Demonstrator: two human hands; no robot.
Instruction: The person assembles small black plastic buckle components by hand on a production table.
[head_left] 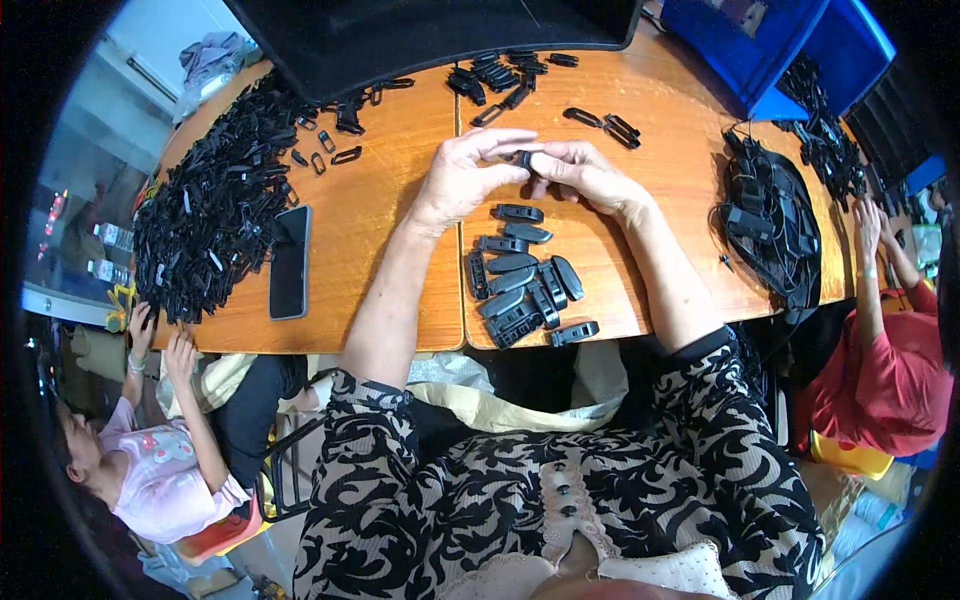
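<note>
Over the middle of the table, my left hand (pixel 468 178) and my right hand (pixel 588 176) meet fingertip to fingertip. Between them is a small black plastic piece (pixel 523 161), mostly covered by the fingers. Both hands pinch it, the right thumb lying on top. Just below the hands, several black plastic buckle-like pieces (pixel 512 262) lie in a loose cluster near the table's front edge. Beyond the hands, narrow black loop-shaped frames (pixel 620 131) rest on the wood, with more of the same in a small heap (pixel 497 75).
A large pile of black parts (pixel 215 215) covers the left side, with a phone (pixel 290 262) beside it. A black bin (pixel 440 40) and a blue bin (pixel 745 50) stand at the back. Black straps and cables (pixel 770 225) lie right. People sit at both sides.
</note>
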